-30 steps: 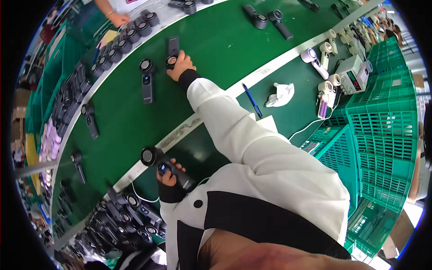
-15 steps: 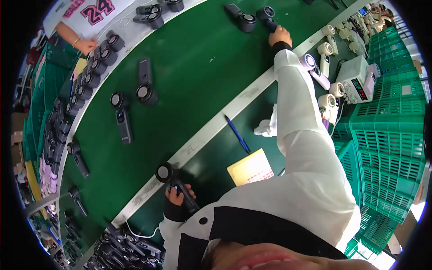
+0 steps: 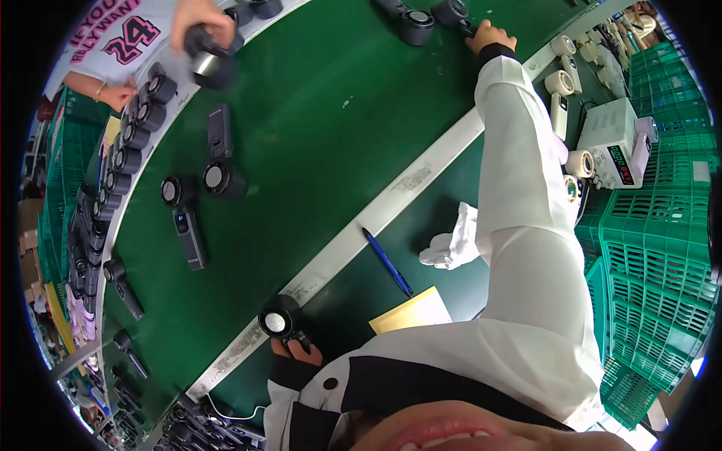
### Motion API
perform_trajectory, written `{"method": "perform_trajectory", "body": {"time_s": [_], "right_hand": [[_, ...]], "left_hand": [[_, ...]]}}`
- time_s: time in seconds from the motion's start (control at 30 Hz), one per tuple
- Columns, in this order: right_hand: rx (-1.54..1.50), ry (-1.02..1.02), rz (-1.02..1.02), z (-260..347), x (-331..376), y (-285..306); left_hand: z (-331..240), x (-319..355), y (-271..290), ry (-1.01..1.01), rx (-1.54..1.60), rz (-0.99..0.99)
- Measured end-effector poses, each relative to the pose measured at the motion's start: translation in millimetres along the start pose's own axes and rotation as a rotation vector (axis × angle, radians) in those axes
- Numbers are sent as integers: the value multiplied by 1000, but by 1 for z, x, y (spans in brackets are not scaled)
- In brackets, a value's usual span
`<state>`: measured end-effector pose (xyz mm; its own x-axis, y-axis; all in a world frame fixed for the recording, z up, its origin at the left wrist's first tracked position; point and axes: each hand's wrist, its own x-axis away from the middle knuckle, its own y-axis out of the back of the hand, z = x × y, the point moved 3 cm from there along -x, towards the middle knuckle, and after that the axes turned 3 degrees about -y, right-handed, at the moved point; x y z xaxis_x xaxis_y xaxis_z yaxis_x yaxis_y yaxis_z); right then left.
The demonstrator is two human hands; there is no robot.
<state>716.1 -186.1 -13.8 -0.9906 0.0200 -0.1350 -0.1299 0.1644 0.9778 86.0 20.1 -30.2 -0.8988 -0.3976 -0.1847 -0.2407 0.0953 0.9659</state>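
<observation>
My left hand (image 3: pixel 298 352) is closed around the handle of a dark handheld fan (image 3: pixel 279 319), its round head over the white rail. Stretched far out to the right, my right hand (image 3: pixel 492 37) grips the handle of another dark handheld fan (image 3: pixel 451 10) on the green surface. Beside that one lies a similar fan (image 3: pixel 416 27). Two more dark fans, one head-down (image 3: pixel 219 143) and one with a lit display (image 3: pixel 186 222), rest on the green surface at the left. The fingertips of my right hand are partly visible.
A co-worker's hand (image 3: pixel 201 21) holds a dark fan (image 3: pixel 209 62) over the far edge, beside a fan row. Nearer lie a blue pen (image 3: pixel 387 261), a yellow notepad (image 3: pixel 415 311) and crumpled white material (image 3: pixel 453 239). Right: light fans, a power supply (image 3: pixel 611 143), green crates (image 3: pixel 653 248). Dark fans pile at lower left.
The co-worker's hand has come in over the far edge with a dark fan. My left hand has tilted its fan, turning the head toward me. My right hand stays at its fan's handle.
</observation>
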Motion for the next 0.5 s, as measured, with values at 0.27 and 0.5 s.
{"method": "perform_trajectory", "body": {"time_s": [0.27,0.5], "right_hand": [[-1142,10,378,-12,77,59],[-1979,432,994,-3,252,163]], "left_hand": [[7,-7,1,305,115,162],[17,0,10,480,322,277]]}}
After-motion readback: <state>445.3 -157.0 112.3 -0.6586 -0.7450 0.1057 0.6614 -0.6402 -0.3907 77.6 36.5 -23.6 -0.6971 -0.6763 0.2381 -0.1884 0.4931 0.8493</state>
